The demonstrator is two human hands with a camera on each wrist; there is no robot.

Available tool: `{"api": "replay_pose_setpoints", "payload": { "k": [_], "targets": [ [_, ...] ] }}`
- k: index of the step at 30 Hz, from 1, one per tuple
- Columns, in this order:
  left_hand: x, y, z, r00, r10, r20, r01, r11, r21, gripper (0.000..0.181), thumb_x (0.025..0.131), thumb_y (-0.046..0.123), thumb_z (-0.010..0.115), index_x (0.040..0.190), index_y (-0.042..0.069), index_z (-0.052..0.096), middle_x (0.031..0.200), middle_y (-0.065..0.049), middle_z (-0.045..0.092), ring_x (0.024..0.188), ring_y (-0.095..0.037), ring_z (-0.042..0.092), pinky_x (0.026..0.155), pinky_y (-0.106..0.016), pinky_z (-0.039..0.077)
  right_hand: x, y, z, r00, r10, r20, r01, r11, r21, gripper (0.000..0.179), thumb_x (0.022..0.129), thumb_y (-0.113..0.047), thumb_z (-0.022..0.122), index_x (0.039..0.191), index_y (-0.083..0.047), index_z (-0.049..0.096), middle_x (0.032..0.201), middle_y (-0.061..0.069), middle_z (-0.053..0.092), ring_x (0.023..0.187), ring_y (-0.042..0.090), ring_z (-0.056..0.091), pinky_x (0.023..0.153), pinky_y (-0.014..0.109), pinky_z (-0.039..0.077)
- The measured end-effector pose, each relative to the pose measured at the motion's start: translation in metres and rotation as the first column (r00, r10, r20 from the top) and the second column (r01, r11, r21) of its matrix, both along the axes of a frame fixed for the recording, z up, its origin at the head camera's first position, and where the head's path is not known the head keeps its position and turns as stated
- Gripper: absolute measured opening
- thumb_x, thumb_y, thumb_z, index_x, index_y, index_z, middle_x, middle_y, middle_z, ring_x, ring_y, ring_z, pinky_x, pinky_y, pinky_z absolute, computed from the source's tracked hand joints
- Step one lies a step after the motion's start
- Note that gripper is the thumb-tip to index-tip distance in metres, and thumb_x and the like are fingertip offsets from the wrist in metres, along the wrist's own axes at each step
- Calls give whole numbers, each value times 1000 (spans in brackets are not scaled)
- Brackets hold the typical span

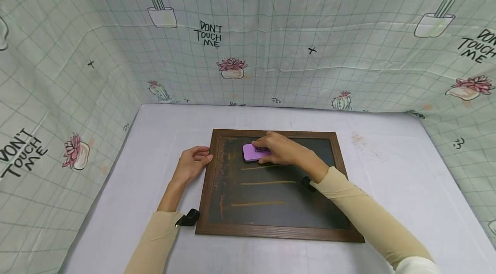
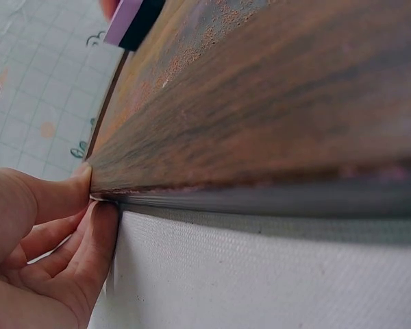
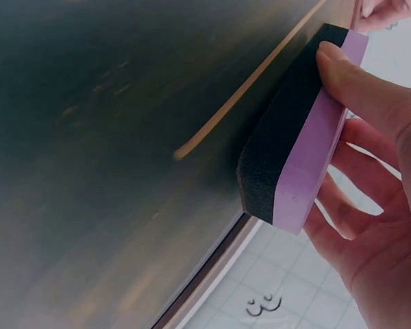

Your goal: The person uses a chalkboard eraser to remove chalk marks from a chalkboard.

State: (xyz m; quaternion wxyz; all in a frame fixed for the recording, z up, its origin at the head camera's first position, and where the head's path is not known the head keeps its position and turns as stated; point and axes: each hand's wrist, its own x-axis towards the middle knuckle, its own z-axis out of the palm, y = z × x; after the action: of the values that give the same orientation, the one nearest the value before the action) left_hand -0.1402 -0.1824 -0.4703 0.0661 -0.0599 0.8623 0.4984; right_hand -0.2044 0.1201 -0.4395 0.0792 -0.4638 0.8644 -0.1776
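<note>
Head view: the board (image 1: 317,213) lies on the white table (image 1: 170,132), its wooden frame (image 1: 279,231) intact along the visible edges. The right hand (image 1: 284,149) grips the eraser (image 1: 251,153), purple above and black below, over the board's upper left part. Right wrist view: the thumb bears on the black layer, the other fingers lie along the purple side. The left hand (image 1: 191,163) pinches the frame's left edge, thumb above and fingers at the side. Three yellow lines (image 1: 268,183) cross the board, the topmost just below the eraser. Orange residue marks the left part of the surface. Behind the table hangs a grid-patterned cloth (image 1: 271,80) with cactus drawings.
</note>
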Motion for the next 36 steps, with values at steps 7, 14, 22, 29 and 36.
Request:
{"api": "replay_pose_setpoints", "payload": {
  "k": [7, 14, 22, 29, 36],
  "targets": [
    [0, 0, 0, 1000, 4, 1, -4, 1000, -5, 37, 99, 11, 70, 131, -6, 64, 119, -23, 68, 106, -35, 67, 90, -41, 52, -1, -15, 0, 1000, 18, -17, -19, 1000, -7, 54, 90, -22, 82, 133, 5, 65, 127, 15, 71, 106, 28, 63, 97, 45, 47],
    [1, -2, 0, 1000, 7, 9, -7, 1000, 0, 37, 99, 9, 70, 131, -7, 64, 119, -24, 68, 106, -36, 67, 90, -39, 52, 2, -20, -1, 1000, 1, -18, -1, 1000, 20, 56, 90, -25, 82, 136, 2, 64, 129, 12, 70, 105, 26, 62, 95, 43, 49],
    [-1, -1, 2, 1000, 1, 8, -1, 1000, 7, 37, 100, 9, 69, 133, -6, 63, 122, -24, 68, 108, -36, 66, 93, -42, 51, 1, -9, 3, 999, -11, -40, 14, 998, 65, 58, 92, -25, 80, 139, 4, 61, 134, 16, 67, 122, 32, 62, 112, 50, 39],
    [1, -2, 1, 1000, 1, 10, -1, 1000, 11, 38, 100, 9, 68, 134, -7, 62, 123, -24, 67, 109, -37, 66, 94, -46, 50, 0, 5, 2, 999, -21, -48, 24, 998, 65, 57, 91, -24, 81, 137, 5, 63, 132, 17, 67, 119, 32, 64, 102, 47, 49],
    [2, 0, 1, 1000, -6, 4, 6, 1000, 13, 38, 100, 9, 69, 134, -6, 62, 123, -24, 67, 109, -37, 65, 94, -46, 50, 0, 18, 2, 999, -29, -36, 31, 998, 52, 58, 90, -21, 82, 136, 7, 62, 130, 19, 68, 121, 32, 64, 109, 50, 43]
  ]
}}
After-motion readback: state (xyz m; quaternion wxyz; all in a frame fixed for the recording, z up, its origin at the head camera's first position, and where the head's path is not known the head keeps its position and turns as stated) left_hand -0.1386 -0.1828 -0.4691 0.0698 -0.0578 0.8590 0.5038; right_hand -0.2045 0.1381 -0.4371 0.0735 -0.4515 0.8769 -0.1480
